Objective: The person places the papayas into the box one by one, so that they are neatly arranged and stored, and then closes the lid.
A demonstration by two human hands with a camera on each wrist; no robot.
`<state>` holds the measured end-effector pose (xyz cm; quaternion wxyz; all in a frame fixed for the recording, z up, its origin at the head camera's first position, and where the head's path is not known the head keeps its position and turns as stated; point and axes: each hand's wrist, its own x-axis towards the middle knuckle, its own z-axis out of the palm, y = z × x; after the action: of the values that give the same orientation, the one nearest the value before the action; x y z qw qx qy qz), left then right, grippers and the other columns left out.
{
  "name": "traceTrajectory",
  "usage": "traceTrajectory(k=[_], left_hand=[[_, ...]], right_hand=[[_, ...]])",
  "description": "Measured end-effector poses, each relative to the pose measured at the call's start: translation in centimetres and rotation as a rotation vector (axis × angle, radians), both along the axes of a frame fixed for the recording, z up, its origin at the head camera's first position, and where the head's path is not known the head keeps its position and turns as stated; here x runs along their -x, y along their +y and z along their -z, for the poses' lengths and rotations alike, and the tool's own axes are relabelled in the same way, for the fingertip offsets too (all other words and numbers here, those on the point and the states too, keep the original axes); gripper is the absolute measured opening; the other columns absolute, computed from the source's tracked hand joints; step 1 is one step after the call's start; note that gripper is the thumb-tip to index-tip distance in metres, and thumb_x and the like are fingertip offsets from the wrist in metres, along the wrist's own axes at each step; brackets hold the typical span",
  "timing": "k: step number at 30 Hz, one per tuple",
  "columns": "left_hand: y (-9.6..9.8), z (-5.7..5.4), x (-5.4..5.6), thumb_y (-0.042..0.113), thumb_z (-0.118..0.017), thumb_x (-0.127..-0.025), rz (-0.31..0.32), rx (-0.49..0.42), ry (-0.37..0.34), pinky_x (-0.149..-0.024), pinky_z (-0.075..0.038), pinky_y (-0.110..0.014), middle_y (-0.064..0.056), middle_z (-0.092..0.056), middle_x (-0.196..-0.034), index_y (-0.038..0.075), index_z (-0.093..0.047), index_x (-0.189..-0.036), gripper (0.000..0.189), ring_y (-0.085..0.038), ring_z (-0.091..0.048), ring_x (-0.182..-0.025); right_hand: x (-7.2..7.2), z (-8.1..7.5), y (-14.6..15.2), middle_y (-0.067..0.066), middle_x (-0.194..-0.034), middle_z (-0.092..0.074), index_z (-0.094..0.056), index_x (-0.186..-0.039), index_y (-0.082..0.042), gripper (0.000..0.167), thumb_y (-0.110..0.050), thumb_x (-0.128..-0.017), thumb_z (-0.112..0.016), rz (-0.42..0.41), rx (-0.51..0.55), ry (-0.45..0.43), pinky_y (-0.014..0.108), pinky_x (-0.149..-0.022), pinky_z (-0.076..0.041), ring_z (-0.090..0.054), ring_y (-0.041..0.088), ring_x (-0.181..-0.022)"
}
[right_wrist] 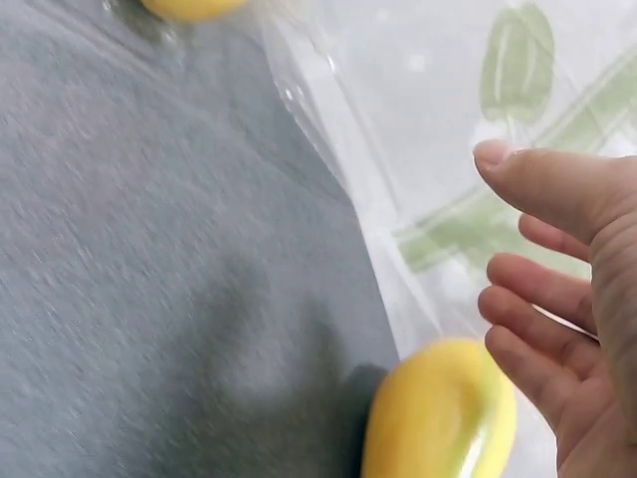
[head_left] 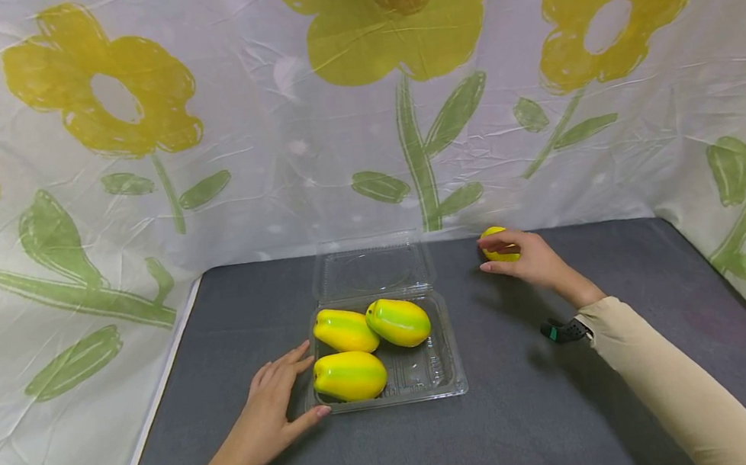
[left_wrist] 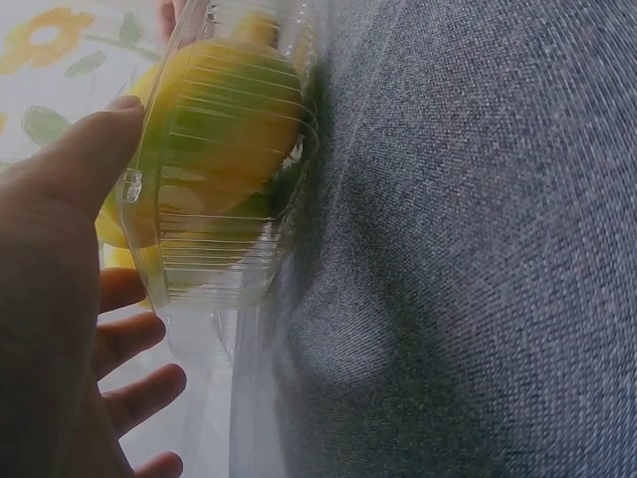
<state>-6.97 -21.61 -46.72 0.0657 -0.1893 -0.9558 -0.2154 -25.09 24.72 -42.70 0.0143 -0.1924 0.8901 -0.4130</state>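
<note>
Yellow fruit (head_left: 504, 255) lies on the table at its far edge, to the right of the plastic container and well apart from it, partly hidden behind the right hand (head_left: 529, 257). That hand reaches in from the right with its fingers extended and loosely bent and its thumb held away from them. Nothing is gripped; the right wrist view shows the fruit just beyond the fingertips, though whether they touch it I cannot tell.

To the left sits the clear container (head_left: 459, 365), its transparent lid (head_left: 372, 271) folded back on the far side. Three more fruits, yellow streaked with green, lie in it: a far left one (head_left: 345, 332), a far right one (head_left: 400, 323) that overlaps it, and a near left one (head_left: 350, 378). The near right part of the tray shows bare plastic.

At the container's left side is the left hand (head_left: 270, 407), its fingers spread and the thumb apart from them, the thumb tip at the near left corner. It has hold of nothing; contact with the rim is uncertain.

Beige sleeves (head_left: 666, 379) cover both forearms, and a black band (head_left: 566, 330) shows at the right wrist. Underneath is the dark grey table (head_left: 506, 432); behind it hangs a white sheet (head_left: 256, 177) printed with yellow flowers and green stems.
</note>
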Motion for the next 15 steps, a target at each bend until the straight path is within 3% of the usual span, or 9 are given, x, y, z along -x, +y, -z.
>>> traceTrajectory(k=[6,15], left_hand=[[-0.1,0.0,0.0,0.057,-0.072,-0.082,0.003,-0.003,0.003,-0.111,-0.026,-0.067,-0.004,-0.038,-0.16,0.012,-0.05,-0.142,0.079,-0.032,-0.041,-0.141],[0.0,0.0,0.0,0.058,-0.071,-0.083,0.001,-0.002,-0.005,-0.112,-0.025,-0.066,-0.004,-0.037,-0.16,0.011,-0.049,-0.143,0.08,-0.032,-0.04,-0.142]], right_hand=[[1.0,-0.1,1.1,0.013,-0.141,-0.058,-0.059,-0.136,-0.011,0.057,-0.04,-0.088,-0.074,0.04,-0.042,-0.035,0.054,-0.108,-0.044,-0.056,0.035,-0.129],[2.7,-0.6,1.7,0.018,-0.139,-0.057,-0.059,-0.134,-0.005,0.051,-0.025,-0.09,-0.073,0.023,-0.098,-0.012,0.055,-0.112,-0.04,-0.052,0.039,-0.129]])
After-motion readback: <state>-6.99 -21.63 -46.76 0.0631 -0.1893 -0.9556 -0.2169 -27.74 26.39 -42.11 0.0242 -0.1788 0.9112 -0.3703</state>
